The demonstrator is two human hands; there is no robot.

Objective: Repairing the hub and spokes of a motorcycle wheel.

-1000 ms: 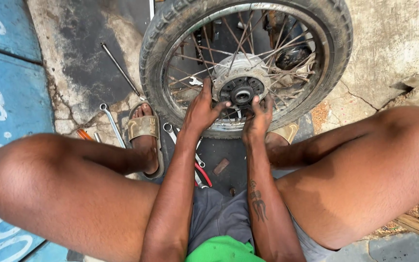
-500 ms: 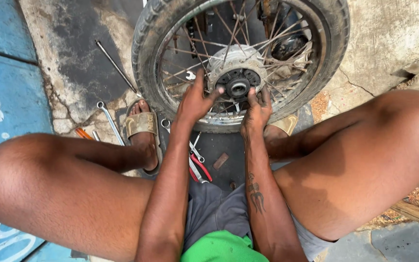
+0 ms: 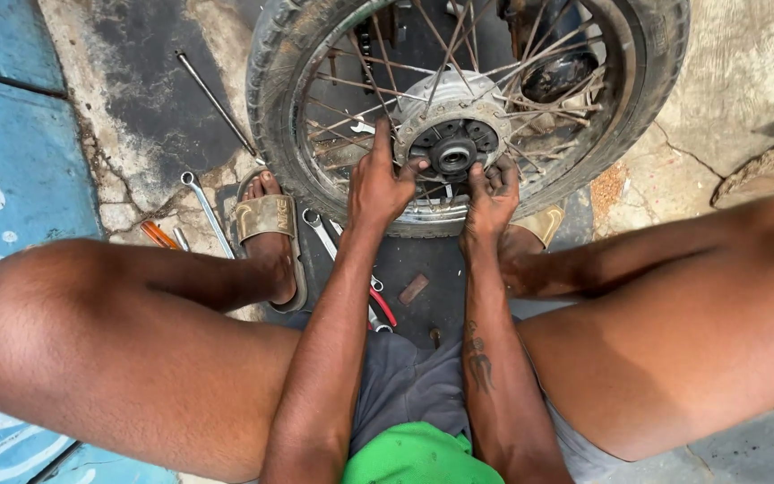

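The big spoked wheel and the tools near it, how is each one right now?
Black-tyred spoked wheel: upright on the ground.
Round metal hub: bare, centre hole showing.
Left hand: fingers on hub.
Right hand: fingers on hub.
Silver spanner: lying flat, untouched.
Long thin metal rod: lying flat.

Spoked motorcycle wheel [image 3: 315,116] upright on concrete, worn tyre, grey hub [image 3: 450,134], seemingly greasy

The black rubber-tyred spoked motorcycle wheel [image 3: 315,134] is running off the top edge, its upper rim out of sight. The left hand [image 3: 382,184] and right hand [image 3: 490,202] are covering the lower part of the grey metal hub [image 3: 448,116], so what the fingertips are gripping cannot be told. The red-handled pliers [image 3: 383,309] are lying half hidden behind the left forearm.
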